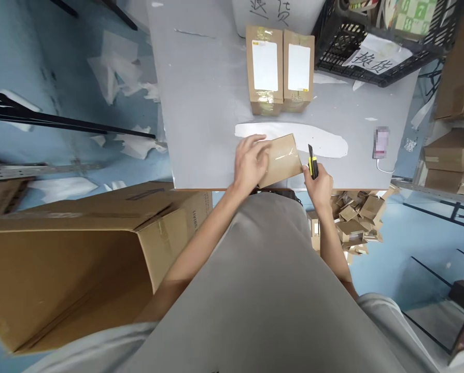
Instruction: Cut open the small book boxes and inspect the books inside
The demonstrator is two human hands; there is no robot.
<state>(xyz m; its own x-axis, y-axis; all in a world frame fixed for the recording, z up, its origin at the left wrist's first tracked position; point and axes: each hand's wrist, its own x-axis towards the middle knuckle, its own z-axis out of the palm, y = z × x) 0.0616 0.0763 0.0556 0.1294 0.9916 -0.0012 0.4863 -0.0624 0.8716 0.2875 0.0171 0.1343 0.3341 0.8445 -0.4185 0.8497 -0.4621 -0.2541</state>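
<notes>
A small brown cardboard box [283, 159], with clear tape across its top, sits tilted at the table's near edge. My left hand [250, 161] is closed around the box's left side. In my right hand [320, 187] is a yellow and black box cutter [313, 165], its dark blade pointing away from me. The right fingertips are at the box's lower right corner; whether they press on it I cannot tell. Behind the box lies a long white strip [325, 142]. Farther back, two taped cardboard boxes with white labels [265, 65] stand side by side.
A black plastic crate [333, 49] with a handwritten paper sign fills the table's back right. Near the right edge lies a blurred phone-like object [380, 142] with a white cable. A large open carton [157, 243] stands at my left. Several small boxes [356, 223] are heaped below the table.
</notes>
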